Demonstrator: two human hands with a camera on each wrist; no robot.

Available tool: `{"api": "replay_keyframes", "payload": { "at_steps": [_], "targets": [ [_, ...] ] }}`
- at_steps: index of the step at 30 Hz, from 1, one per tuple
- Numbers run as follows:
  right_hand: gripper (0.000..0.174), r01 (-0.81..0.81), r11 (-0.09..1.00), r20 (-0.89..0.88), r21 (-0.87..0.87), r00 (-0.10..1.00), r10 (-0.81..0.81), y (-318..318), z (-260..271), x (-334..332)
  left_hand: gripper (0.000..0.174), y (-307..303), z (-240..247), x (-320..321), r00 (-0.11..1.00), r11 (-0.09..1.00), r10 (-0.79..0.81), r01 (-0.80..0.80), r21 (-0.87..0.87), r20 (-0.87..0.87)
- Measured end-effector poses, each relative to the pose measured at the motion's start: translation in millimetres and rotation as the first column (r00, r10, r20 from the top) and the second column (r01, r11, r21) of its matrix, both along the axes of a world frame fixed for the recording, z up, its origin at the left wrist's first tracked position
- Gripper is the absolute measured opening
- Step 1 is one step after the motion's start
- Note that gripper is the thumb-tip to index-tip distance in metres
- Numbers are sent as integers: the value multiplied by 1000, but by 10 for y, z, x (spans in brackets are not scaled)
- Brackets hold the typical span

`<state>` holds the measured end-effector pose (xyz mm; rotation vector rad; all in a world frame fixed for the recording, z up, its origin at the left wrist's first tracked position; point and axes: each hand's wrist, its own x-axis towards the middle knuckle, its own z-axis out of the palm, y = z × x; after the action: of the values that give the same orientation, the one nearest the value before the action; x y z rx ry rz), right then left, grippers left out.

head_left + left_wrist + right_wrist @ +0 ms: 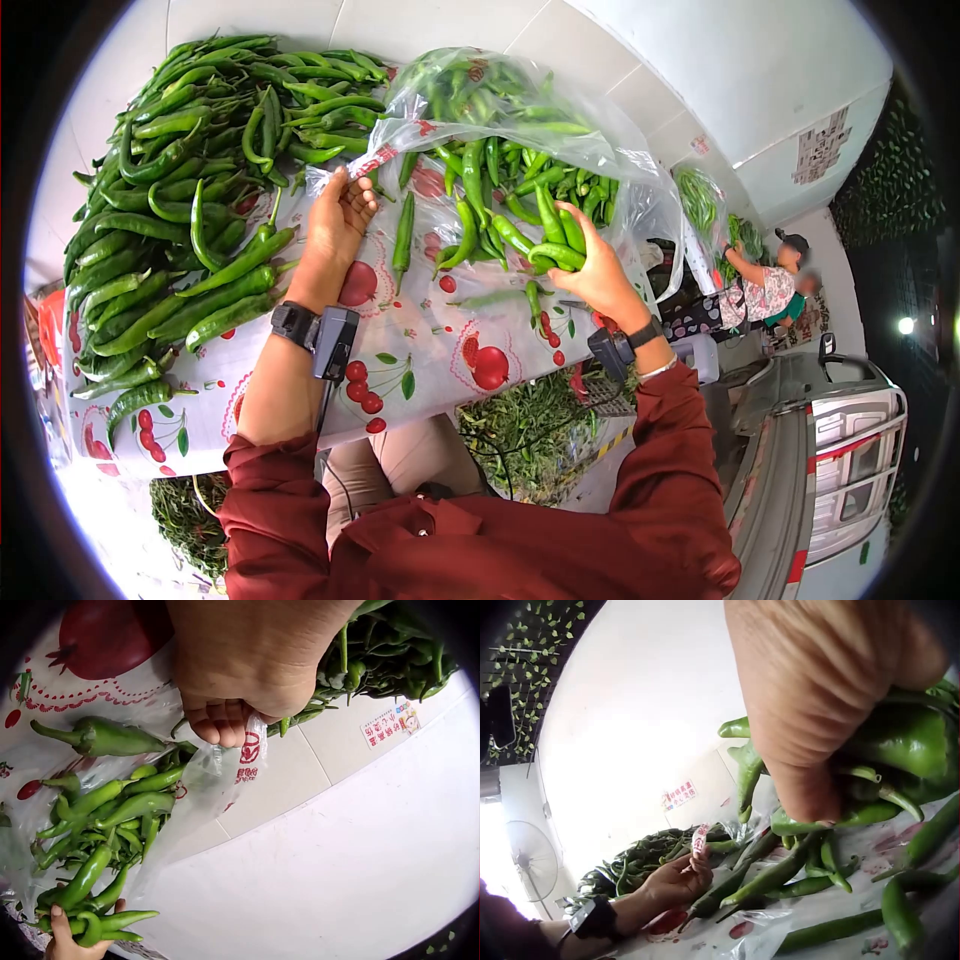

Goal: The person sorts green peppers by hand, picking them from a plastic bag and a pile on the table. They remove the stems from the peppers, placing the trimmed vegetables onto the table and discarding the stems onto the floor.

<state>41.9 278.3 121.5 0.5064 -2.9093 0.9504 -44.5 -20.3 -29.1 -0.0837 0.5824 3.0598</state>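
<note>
Curled fingers of my left hand (pixel 338 222) pinch the edge of a clear plastic bag (pixel 640 160) with red print; the left wrist view shows the same hand (pixel 251 675) gripping the bag film (pixel 196 791). Inside the bag's mouth lie many green peppers (pixel 590 185). My right hand (pixel 597 272) holds a small bunch of green peppers (pixel 556 240) at the bag's opening, thumb and fingers around them. Close up in the right wrist view, that hand (pixel 817 697) covers part of the peppers (pixel 907 742). A few loose peppers (pixel 404 240) lie between the hands.
A large heap of green peppers (pixel 170 200) covers the left of the table, whose cloth (pixel 430 350) has a fruit print. Leafy scraps (pixel 530 430) lie below the front edge. At the right, a person (pixel 765 290) stands beside another bag of peppers (pixel 697 200), near a vehicle (pixel 850 450).
</note>
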Motion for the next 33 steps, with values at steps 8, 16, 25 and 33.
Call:
{"api": "replay_keyframes", "payload": {
  "at_steps": [8,16,25,33],
  "targets": [
    [78,-98,979,-16,-179,995,97,-367,270,-40,28,36,-36,-21,1000,1000,9,-9,11,9],
    [79,-430,860,-165,-276,902,398,-1489,583,-1120,27,64,-4,-14,1000,1000,14,-14,13,9],
    [52,-446,884,-622,139,656,428,-1743,576,-1592,23,34,-33,-12,999,999,-9,11,41,-53],
    [23,-89,991,-30,-95,996,87,-436,9,-813,22,6,-57,-62,1000,999,-19,19,27,9]
  ]
}}
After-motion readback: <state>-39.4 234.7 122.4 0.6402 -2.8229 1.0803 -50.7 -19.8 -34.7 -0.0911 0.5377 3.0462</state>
